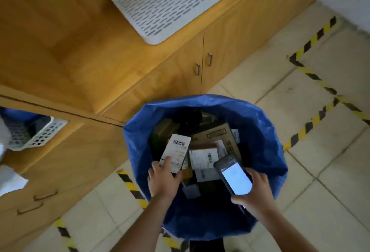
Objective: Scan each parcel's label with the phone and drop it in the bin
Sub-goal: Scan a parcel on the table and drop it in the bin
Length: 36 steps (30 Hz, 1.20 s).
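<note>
My left hand point(163, 179) grips a small dark parcel point(176, 151) with a white barcode label facing up, holding it over the mouth of the bin. The bin point(266, 141) is lined with a blue bag and holds several labelled cardboard parcels point(218, 139). My right hand point(253, 189) holds the phone point(233, 174) over the bin's right side, its lit white screen turned up toward me. The phone sits to the right of the held parcel and a little lower in the view.
A wooden cabinet counter point(70, 55) runs behind the bin, with a white perforated tray point(170, 3) on top and a white basket point(34, 133) at the left. Cabinet door handles point(203, 64) face the bin. Yellow-black tape point(314, 83) marks the tiled floor.
</note>
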Available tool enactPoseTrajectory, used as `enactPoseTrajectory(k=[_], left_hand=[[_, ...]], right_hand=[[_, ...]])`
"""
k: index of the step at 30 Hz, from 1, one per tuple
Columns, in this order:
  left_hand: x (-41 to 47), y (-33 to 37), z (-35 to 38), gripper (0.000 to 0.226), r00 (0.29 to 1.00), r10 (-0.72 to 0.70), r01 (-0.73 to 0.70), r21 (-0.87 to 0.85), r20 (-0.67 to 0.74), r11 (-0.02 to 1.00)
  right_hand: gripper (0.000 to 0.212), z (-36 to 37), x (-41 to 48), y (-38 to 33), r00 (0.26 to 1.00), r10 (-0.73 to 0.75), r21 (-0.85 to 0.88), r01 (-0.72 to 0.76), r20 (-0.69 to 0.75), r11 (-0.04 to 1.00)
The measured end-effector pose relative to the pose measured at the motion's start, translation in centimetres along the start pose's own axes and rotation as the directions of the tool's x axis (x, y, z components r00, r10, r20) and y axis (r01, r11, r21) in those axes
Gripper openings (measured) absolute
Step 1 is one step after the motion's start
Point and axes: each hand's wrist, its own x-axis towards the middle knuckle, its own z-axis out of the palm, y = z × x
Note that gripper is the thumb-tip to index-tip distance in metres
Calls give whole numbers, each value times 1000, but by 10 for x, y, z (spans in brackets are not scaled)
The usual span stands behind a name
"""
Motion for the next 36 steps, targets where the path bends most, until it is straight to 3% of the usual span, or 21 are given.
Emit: enactPoseTrajectory(k=[12,19,23,28,36], left_hand=[[113,17,75,65,998,64,-66,65,26,996],[125,22,71,86,931,114,-199,223,346,954],[108,30,50,84,938,127,-210,239,323,948],[75,39,9,65,944,240,-283,180,228,942],[-14,86,-48,49,863,496,-504,102,93,858]], right_hand=[[93,73,106,6,990,116,31,-119,78,992],[92,64,102,7,992,111,37,-114,63,993],[92,50,82,7,995,97,25,-98,24,995],[97,26,47,9,998,59,-1,-59,-24,998],[92,-34,-46,48,991,3,173,20,-136,985]])
